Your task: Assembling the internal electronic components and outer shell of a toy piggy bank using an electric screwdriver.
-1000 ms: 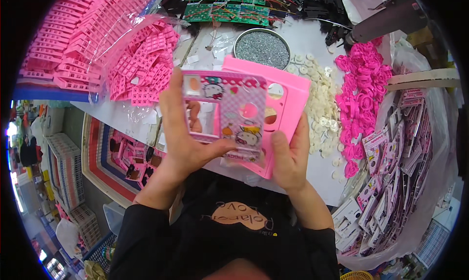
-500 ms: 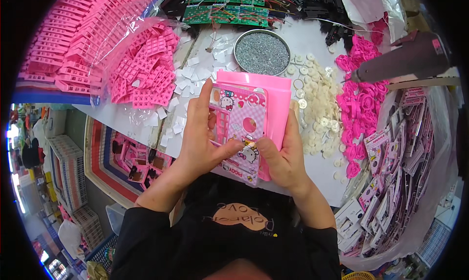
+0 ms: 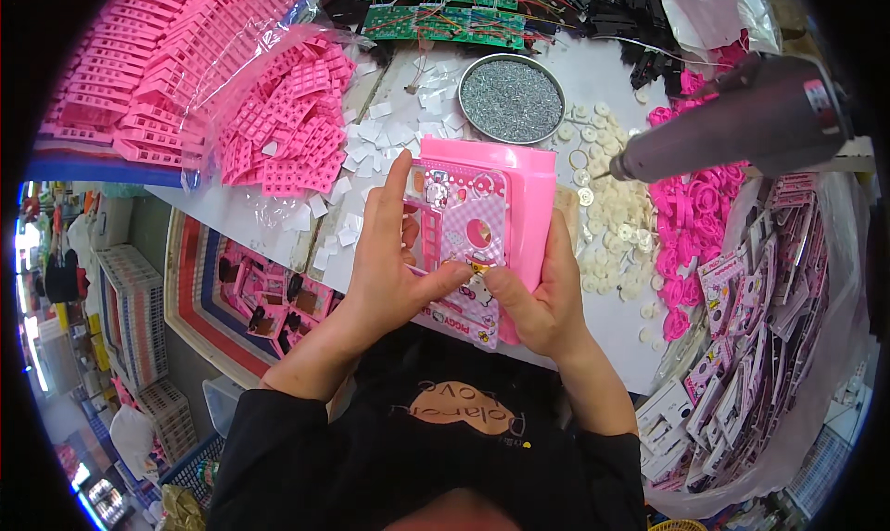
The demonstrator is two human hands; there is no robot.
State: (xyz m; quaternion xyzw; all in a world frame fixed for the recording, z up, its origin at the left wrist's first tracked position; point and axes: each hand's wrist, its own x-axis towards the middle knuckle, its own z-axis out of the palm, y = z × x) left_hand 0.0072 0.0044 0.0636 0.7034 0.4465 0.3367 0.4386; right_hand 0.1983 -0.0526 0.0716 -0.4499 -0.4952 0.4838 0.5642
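Left hand point(image 3: 385, 271): grasping pink toy panel point(image 3: 464, 230)
Right hand point(image 3: 547, 299): grasping same panel
Round tin point(image 3: 512, 98), 12 o'clock: silver glitter

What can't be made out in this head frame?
- Pink panel, head view: its lower and side edges are covered by the left hand and right hand.
- Pink shell behind it: mostly hidden by the panel.
- Grey tool: its tip is small and blurred; what holds it lies past the right rim.
- Round tin: its grey contents are too fine to identify.
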